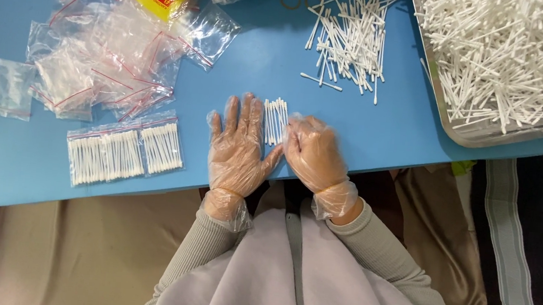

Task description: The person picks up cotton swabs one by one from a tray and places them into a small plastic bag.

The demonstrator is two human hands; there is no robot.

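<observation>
Currently: small row of cotton swabs (275, 120) lying on blue table (366, 135), light, thin, prone to rolling. Left hand (238, 144) resting flat, holding nothing; right hand (312, 151) curling against them. Best pinched mid-stem.

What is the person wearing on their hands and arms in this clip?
Both the left hand and the right hand wear loose, clear, crinkly plastic gloves, bunched and gathered at the wrists. The arms are covered by long, ribbed, grey-beige sleeves. A pale lilac apron or vest lies over the torso between them.
</observation>
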